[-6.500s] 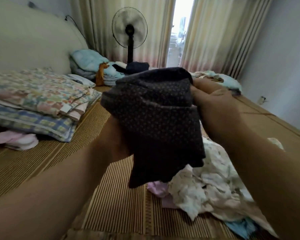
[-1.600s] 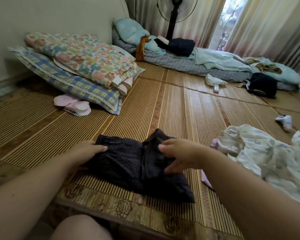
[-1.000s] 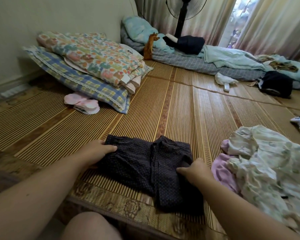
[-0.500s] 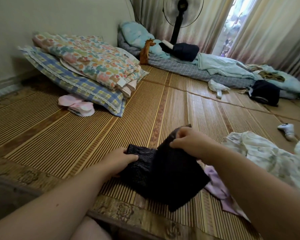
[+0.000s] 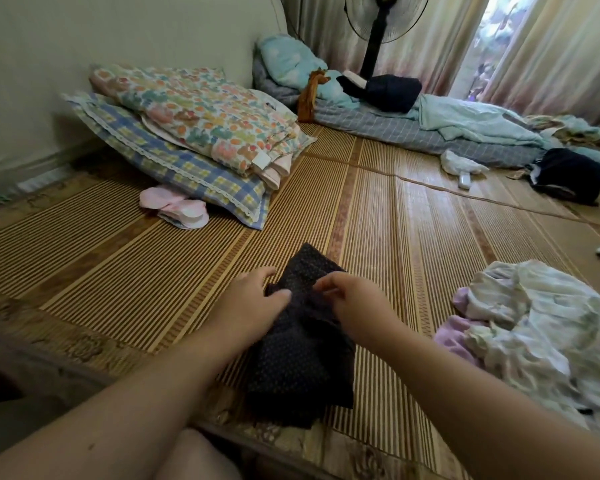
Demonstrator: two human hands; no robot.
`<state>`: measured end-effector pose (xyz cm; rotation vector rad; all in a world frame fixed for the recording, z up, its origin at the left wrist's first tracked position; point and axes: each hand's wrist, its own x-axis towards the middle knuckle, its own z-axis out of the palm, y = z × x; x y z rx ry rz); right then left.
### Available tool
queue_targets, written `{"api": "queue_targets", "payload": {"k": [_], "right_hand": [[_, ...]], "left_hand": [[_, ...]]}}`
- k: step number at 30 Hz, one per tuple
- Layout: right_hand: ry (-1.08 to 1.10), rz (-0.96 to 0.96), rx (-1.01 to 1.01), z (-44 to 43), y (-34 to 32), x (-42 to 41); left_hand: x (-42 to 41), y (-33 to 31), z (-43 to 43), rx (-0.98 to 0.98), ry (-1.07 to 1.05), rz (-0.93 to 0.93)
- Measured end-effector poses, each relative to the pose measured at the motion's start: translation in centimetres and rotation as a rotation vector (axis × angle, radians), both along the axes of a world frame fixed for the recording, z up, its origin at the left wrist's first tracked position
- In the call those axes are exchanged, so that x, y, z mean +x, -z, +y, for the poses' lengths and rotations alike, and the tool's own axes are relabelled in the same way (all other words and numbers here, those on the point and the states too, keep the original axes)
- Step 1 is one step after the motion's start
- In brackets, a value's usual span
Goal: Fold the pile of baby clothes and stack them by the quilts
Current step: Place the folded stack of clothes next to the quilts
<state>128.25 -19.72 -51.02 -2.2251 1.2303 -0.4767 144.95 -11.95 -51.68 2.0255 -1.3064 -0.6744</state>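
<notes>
Folded over now, one dark garment, left hand flat, right hand pinching

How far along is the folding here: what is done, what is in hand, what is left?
Done: perhaps only the small pink pieces beside the quilts; I cannot tell if they are folded clothes. In hand: the dark garment lies partly folded on the mat, left hand resting on it, right hand pinching it. Left: the rumpled pile, then stacking.
</notes>
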Motion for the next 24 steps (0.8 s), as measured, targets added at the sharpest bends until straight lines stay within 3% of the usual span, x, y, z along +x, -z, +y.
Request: {"api": "queue_targets", "payload": {"k": [3, 5, 8, 11, 16, 24], "right_hand": [[-0.195, 0.33, -0.303, -1.9, -0.5, -0.5], [-0.411, 0.53, -0.37, -2.9, -0.2, -0.1], [-0.567, 0.756, -0.265, -3.6, 1.1, 0.6], [-0.543, 0.892, -0.048, -4.3, 2.8, 0.8], [-0.372, 0.862, 0.122, -6.9, 5.5, 0.3], [-0.131, 0.615, 0.124, -12.0, 8.2, 5.7]], "left_hand": [[-4.7, -0.6, 0.3, -0.049, 0.156, -0.293], [-7.3, 0.3, 0.3, 0.162, 0.198, -0.442], [-8.7, 2.2, 0.2, 0.461, 0.202, -0.488], [-7.3, 3.8, -0.4, 0.516, 0.307, -0.555], [-1.3, 4.8, -3.0, 0.496, 0.597, -0.637], [5.0, 4.6, -10.5, 0.428, 0.398, -0.806]]}}
